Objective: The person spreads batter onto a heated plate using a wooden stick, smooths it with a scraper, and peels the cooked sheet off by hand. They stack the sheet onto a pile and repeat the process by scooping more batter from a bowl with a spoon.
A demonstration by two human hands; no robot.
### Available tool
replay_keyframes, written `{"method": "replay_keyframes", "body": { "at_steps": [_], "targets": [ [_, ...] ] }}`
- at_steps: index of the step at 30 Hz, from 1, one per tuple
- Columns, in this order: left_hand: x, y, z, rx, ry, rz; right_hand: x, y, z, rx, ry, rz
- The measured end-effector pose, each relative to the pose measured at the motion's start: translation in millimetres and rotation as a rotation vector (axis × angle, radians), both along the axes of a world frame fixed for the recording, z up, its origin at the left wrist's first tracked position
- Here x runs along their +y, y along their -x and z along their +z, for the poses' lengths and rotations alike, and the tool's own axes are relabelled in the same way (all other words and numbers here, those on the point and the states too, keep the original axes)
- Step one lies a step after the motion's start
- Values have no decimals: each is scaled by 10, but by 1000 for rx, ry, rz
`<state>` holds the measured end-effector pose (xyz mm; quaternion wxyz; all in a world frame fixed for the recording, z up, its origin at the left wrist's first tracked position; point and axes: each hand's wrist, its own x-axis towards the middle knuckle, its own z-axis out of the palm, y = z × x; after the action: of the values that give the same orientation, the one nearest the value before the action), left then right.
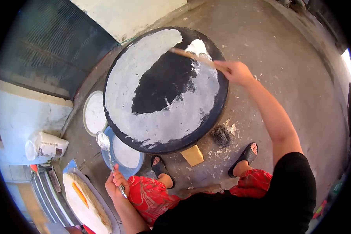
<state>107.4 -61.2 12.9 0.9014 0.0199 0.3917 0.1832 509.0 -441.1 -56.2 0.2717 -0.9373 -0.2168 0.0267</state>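
Observation:
A wide round black griddle point(163, 84) stands in front of me. A thin layer of pale batter point(167, 126) covers much of it in a broken ring around a bare dark middle. My right hand point(238, 73) is closed around the end of a wooden spreader stick point(193, 57), which lies across the far right of the griddle beside a thick white lump of batter point(197, 46). My left hand point(117, 183) grips the handle of a metal ladle point(103, 140), its bowl coated in white, above the rim of a blue basin.
The blue basin point(106, 153) contains white batter. Beside it is a round white-filled container point(85, 113). A pale stack point(76, 187) with an orange strip point(80, 195) on top lies lower left. A yellow block point(192, 156) and a dark tangled wad point(221, 136) sit near my feet.

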Motion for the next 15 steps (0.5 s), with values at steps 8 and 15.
{"method": "replay_keyframes", "body": {
  "at_steps": [8, 15],
  "targets": [
    [-37, -89, 71, -22, -17, -7, -541, -683, -261, -349, 341, -24],
    [-40, -56, 50, -35, 4, 6, 869, -700, 161, -137, 304, -2]
  ]
}}
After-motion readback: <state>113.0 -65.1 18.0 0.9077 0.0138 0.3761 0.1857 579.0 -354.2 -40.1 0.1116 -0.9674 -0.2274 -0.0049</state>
